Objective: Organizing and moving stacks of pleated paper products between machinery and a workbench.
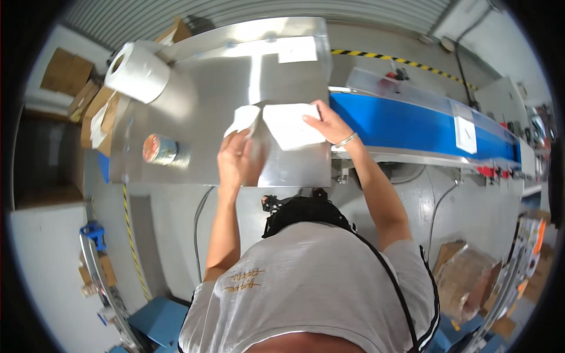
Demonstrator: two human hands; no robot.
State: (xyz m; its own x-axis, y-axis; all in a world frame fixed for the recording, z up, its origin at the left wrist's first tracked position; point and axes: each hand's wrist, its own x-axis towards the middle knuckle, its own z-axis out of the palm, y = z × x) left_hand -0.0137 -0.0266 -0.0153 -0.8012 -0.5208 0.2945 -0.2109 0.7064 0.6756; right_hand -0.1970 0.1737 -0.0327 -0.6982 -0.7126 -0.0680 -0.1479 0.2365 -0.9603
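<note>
A flat white box or packet (289, 126) lies on the steel table (200, 106) near its right end. My right hand (332, 125) grips the packet's right edge, thumb on top. Just to the left, my left hand (234, 162) is closed on a crumpled white paper wipe (243, 117), whose loose part spreads beyond the fingers. The wipe is beside the packet; whether they touch I cannot tell. A bracelet (346, 140) circles my right wrist.
A large white paper roll (138, 72) and a small can with a colourful label (160, 149) rest on the table's left side. At the back lies a white sheet (297, 49). Right of the table, a blue conveyor belt (400, 120) carries another white packet (465, 134).
</note>
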